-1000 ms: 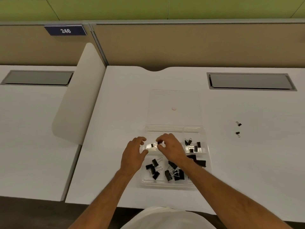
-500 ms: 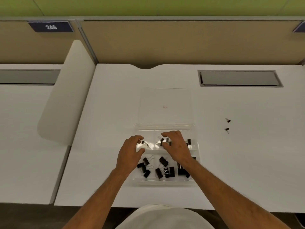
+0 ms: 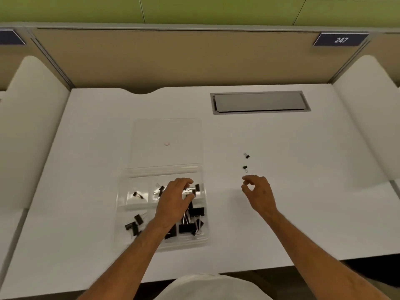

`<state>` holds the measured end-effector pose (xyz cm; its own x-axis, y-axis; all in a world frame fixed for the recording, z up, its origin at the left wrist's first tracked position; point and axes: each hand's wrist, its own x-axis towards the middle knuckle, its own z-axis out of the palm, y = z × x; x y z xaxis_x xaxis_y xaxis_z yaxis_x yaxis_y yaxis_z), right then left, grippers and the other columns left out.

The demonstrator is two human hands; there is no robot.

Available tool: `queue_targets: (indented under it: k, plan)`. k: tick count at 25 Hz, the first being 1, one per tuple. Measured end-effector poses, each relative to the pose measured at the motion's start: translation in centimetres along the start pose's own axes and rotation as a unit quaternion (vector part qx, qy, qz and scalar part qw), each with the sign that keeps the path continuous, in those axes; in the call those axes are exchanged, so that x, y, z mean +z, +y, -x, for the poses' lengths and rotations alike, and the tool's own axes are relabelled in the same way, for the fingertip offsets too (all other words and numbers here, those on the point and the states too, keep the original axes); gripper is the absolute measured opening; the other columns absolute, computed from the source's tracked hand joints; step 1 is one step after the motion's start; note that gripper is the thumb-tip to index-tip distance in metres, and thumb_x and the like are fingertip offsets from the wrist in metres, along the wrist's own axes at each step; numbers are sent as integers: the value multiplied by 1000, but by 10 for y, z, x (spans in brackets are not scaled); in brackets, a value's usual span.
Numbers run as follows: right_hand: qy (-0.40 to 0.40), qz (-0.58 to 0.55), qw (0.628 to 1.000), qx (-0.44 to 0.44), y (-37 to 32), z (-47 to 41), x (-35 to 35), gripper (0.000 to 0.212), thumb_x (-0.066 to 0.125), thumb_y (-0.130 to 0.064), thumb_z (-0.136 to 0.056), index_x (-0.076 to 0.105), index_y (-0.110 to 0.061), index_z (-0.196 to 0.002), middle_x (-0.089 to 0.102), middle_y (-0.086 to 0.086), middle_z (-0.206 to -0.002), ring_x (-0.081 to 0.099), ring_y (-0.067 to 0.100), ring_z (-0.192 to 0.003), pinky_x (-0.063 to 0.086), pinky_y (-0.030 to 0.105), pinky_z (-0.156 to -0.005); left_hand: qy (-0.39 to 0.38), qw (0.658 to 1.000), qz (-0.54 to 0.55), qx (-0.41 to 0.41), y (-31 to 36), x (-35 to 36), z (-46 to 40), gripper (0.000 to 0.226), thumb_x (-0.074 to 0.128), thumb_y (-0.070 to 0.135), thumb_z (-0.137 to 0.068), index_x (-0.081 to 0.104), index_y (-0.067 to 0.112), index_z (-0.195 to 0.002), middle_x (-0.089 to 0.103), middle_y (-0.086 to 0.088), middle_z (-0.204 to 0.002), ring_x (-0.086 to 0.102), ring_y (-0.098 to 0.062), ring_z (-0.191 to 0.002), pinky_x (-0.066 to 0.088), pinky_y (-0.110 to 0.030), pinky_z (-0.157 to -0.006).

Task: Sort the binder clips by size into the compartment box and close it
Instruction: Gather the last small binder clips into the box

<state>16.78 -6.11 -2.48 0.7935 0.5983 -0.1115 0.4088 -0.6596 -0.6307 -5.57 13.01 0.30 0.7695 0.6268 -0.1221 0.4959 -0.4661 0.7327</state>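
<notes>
Head view: a clear plastic compartment box [image 3: 121, 204] sits on the white desk [image 3: 86, 148], its transparent lid [image 3: 149, 135] folded back flat behind it. Black binder clips [image 3: 190, 228] lie in its compartments, the smaller ones in the far row. The left hand [image 3: 174, 202] hovers over the box with fingers curled and loose; whether it holds anything cannot be told. The right hand [image 3: 258, 194] is empty, thumb and forefinger apart, just short of two small black clips [image 3: 245, 168] lying loose on the desk.
</notes>
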Motion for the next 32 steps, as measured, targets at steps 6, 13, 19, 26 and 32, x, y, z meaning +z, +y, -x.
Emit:
queue_targets:
  k: [6, 13, 19, 26, 32]
  plan:
    - [-58, 30, 998, -20, 31, -49, -20, 27, 65, -20, -89, 64, -25, -115, 62, -13, -100, 48, 13, -106, 40, 26, -73, 43, 998, -9, -45, 40, 37, 8, 32, 70, 23, -88, 58, 32, -116, 58, 17, -106, 50, -4, -100, 40, -21, -86]
    - [-133, 126, 982, -55, 46, -82, -20, 49, 58, -34, -95, 47, -24, -142, 54, 1, -125, 43, 23, -119, 49, 37, -82, 61, 995, 12, -74, 60, 59, 8, 38, 70, 25, -87, 56, 33, -122, 57, 19, -109, 50, 7, -104, 47, -23, -91]
    - [-174, 185, 963, -95, 51, -96, -8, 31, 53, -28, -97, 58, -19, -126, 52, 2, -118, 47, 22, -110, 52, 38, -75, 49, 996, 14, -77, 68, 61, -19, 38, 70, 26, -88, 56, 33, -123, 58, 18, -109, 55, -4, -103, 49, -29, -90]
    - [-157, 94, 980, -83, 80, -87, -15, 14, 52, -14, -95, 64, -15, -103, 58, -2, -101, 53, 18, -99, 50, 36, -73, -14, 999, -4, -34, 85, 87, -75, 33, 67, 27, -90, 56, 35, -120, 59, 18, -105, 54, -2, -99, 49, -28, -89]
    - [-191, 79, 977, -49, 104, -81, -24, 19, 56, -11, -94, 65, -10, -110, 58, 4, -105, 56, 22, -99, 45, 28, -83, -86, 995, -38, 18, 101, 127, -146, 34, 65, 27, -90, 55, 33, -121, 59, 14, -109, 53, -6, -100, 49, -30, -88]
